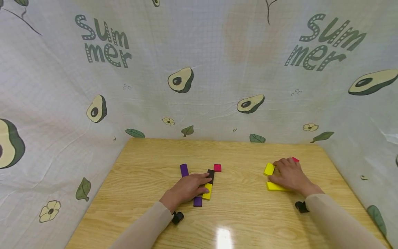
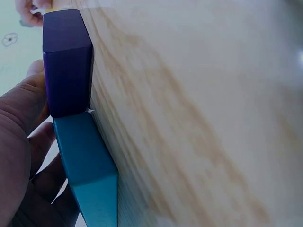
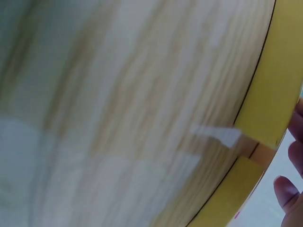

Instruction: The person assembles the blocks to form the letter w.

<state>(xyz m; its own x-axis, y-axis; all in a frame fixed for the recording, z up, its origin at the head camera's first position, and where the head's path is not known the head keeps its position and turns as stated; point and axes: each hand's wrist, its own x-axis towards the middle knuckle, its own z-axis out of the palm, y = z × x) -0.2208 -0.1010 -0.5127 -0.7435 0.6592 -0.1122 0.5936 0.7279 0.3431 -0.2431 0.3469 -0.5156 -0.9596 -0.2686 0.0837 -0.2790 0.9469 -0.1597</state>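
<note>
My left hand [image 1: 188, 186] lies low over several blocks, fingertips on a black block [image 1: 211, 176] and thumb on a short yellow block [image 1: 207, 192]. Purple blocks [image 1: 184, 169] [image 1: 197, 202] show beyond and below it. In the left wrist view a purple block [image 2: 68, 66] meets a teal block [image 2: 92, 175], which the hand hides from the head view. Over on the right, my right hand [image 1: 290, 175] has its index finger and thumb at opposite ends of a small yellow block [image 1: 269, 169]. A longer yellow block [image 1: 277, 187] lies under that hand, whose palm hides what is below.
A red block [image 1: 217, 168] sits just past the black one. Another red block [image 1: 295, 159] peeks out behind the right hand. The wooden table [image 1: 239, 214] is enclosed by a white cloth [image 1: 214, 114] printed with avocados at the back and sides.
</note>
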